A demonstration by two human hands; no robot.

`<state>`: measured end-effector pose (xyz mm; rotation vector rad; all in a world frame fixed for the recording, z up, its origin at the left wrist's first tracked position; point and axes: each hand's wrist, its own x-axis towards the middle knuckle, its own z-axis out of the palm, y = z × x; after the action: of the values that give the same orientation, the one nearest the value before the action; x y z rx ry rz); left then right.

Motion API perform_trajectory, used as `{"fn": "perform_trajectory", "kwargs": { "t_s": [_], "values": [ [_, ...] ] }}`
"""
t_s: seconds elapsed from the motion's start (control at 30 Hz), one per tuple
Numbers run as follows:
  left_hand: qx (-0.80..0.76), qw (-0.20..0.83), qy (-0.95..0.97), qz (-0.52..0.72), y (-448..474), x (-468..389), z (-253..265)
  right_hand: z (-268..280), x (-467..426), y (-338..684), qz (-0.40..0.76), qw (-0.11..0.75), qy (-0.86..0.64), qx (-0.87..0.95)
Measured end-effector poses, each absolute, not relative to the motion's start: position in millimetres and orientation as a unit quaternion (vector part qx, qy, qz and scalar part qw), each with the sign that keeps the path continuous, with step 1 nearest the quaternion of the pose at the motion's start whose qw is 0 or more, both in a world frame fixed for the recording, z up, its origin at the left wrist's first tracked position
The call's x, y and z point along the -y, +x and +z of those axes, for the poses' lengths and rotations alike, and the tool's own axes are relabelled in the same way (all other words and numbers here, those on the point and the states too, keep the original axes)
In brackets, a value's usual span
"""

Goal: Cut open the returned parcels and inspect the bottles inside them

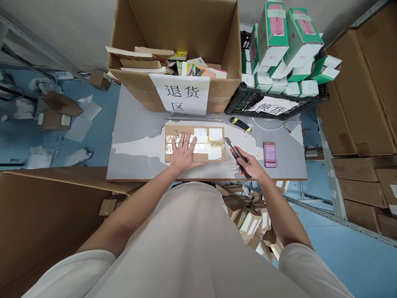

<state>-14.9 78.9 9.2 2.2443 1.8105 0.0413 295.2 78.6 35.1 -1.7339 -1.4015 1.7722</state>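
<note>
A flat cardboard parcel [202, 158] with clear tape and white labels lies on the table in front of me. My left hand [183, 155] rests on its left half, palm down with the fingers spread. In my right hand [250, 164] is a red and black box cutter [238, 157], gripped by its handle. Its blade points up and left, close to the parcel's right end; I cannot tell whether it touches. Beyond the parcel lies a second cutter, a black and yellow utility knife [240, 124]. A phone [270, 155] sits right of my right hand.
A large open carton [139, 89] of books and packets stands at the back. Beside it is a black crate [248, 101] of green-and-white boxes [273, 37]. A white cable [268, 128] trails before the crate. Shelved cartons [359, 169] rise at right; small boxes [251, 223] are heaped below the table.
</note>
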Motion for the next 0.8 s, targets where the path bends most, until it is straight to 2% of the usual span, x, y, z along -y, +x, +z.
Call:
{"fn": "perform_trajectory", "kwargs": {
  "t_s": [0.2, 0.4, 0.8],
  "values": [
    [-0.615, 0.141, 0.775, 0.007, -14, -81, 11, 37, -85, 296, 0.612, 0.124, -0.602, 0.498],
    [-0.625, 0.16, 0.764, -0.008, -12, -86, 12, 29, -109, 314, 0.671, 0.114, -0.531, 0.505],
    [-0.607, 0.161, 0.778, -0.022, -12, -86, 13, 29, -92, 305, 0.676, 0.109, -0.527, 0.502]
  ]
}}
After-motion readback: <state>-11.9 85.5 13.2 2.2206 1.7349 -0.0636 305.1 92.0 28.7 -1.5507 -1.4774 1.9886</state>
